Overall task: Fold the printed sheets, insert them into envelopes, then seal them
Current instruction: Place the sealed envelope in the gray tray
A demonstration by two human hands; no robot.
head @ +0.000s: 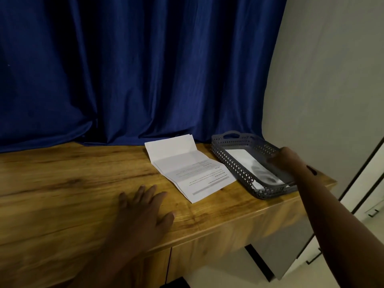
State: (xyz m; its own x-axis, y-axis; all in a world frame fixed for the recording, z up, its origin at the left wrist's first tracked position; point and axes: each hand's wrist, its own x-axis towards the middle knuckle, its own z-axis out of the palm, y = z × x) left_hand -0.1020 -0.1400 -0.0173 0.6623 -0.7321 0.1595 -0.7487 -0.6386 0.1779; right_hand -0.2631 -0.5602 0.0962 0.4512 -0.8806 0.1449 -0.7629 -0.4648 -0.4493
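A printed sheet [187,167] with two creases lies partly unfolded on the wooden desk [62,183], its far end lifted. To its right stands a grey perforated tray [234,161] with a white envelope [249,163] inside. My right hand [284,159] reaches into the tray over the envelope; the blur hides whether its fingers hold it. My left hand [143,213] rests flat on the desk, fingers spread, just left of the sheet and holding nothing.
A dark blue curtain [135,69] hangs behind the desk. A pale wall [332,80] and a white cabinet [369,183] stand at the right. The desk's front edge runs close below my left hand.
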